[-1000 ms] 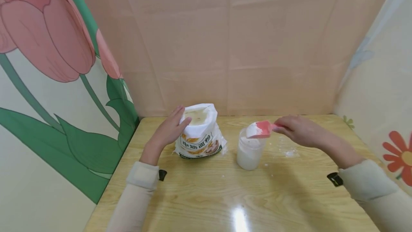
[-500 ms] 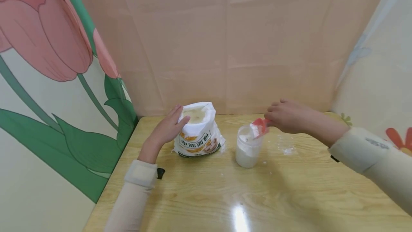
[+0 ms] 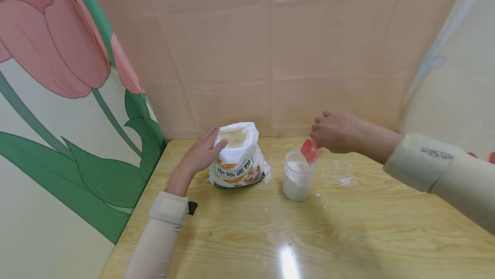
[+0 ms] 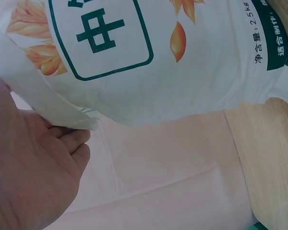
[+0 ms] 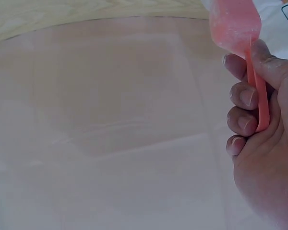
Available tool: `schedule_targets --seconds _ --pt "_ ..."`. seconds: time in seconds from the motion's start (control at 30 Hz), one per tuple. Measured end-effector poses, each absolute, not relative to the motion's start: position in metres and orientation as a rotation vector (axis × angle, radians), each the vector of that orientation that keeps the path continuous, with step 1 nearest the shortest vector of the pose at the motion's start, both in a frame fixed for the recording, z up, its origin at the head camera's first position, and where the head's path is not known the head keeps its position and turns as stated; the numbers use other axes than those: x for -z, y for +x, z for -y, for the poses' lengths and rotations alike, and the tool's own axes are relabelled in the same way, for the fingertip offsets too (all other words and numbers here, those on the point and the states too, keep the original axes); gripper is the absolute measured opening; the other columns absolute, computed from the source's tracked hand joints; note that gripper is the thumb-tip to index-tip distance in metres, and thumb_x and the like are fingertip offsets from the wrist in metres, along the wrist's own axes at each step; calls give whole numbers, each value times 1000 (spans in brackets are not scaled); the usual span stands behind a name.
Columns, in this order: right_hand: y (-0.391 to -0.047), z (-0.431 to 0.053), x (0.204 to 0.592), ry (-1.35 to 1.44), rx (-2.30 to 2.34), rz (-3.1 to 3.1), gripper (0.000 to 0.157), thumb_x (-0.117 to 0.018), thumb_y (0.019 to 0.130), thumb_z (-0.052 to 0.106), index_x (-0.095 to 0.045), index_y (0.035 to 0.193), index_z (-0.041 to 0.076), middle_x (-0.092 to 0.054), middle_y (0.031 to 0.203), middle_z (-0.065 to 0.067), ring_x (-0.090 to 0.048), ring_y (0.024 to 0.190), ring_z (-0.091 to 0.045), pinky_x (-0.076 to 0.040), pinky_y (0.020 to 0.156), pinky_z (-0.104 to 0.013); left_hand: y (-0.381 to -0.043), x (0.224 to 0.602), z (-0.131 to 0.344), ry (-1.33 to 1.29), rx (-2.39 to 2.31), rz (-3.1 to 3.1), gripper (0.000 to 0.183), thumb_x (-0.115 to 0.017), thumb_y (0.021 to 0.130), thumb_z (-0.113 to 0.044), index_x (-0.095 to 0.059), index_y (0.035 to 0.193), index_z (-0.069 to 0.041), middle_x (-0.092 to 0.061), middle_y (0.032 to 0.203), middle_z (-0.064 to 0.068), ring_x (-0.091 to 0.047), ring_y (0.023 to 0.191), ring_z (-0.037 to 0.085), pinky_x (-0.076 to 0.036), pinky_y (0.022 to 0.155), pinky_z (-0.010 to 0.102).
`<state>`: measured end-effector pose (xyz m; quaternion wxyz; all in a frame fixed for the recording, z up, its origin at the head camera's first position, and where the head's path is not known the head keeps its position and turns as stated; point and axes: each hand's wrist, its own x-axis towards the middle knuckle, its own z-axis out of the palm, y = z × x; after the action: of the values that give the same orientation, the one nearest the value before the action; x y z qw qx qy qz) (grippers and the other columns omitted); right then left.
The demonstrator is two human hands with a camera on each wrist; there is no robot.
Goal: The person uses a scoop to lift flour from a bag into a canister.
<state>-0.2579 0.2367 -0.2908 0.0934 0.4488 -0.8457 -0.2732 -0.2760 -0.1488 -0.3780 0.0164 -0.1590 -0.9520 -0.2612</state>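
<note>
An upright white flour bag [image 3: 236, 170], its top rolled down and pale flour showing inside, stands on the table. My left hand [image 3: 201, 155] grips its left rim, thumb over the near side; in the left wrist view the fingers [image 4: 77, 143] curl against the folded edge. My right hand [image 3: 336, 133] holds a pink scoop [image 3: 310, 151] by its handle, fingers wrapped round it in the right wrist view. The scoop is tipped steeply over the mouth of a clear plastic jar [image 3: 297, 186] with white flour in it. Flour dusts the scoop's surface [image 5: 236, 28].
Spilled flour [image 3: 345, 181] marks the wooden table [image 3: 232, 236] right of the jar, with small specks nearer me. A pink-beige sheet [image 3: 216, 55] hangs behind the table. Walls with painted flowers stand at left and right.
My right hand has risen and turned over, tipping the scoop from level to steep; the white flour in it has gone down into the jar. My left hand stays on the bag.
</note>
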Motion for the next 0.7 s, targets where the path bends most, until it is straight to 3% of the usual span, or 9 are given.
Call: schedule_targets --seconds 0.13,0.33,0.7 --pt "-259 -245 296 1315 772 2550 18 -73 91 27 -69 85 11 -67 83 0 -62 82 -25 -51 74 -43 -276 378 148 -505 807 2963 88 -25 102 -69 -19 162 -5 -13 170 9 -7 157 23 -13 126 45" --pt "-255 -266 302 1211 538 2734 18 -72 94 29 -68 89 11 -67 85 1 -62 85 -24 -50 74 -43 -276 381 147 -497 828 2966 79 -30 106 -59 -19 162 -4 -12 170 10 -6 157 23 -12 126 46" --pt "-244 -305 344 975 -14 2865 22 -61 102 28 -56 82 21 -49 72 9 -47 69 -13 -42 70 -37 -275 380 148 -515 785 2976 83 -25 105 -63 -16 162 -4 -10 170 11 -5 157 24 -12 126 47"
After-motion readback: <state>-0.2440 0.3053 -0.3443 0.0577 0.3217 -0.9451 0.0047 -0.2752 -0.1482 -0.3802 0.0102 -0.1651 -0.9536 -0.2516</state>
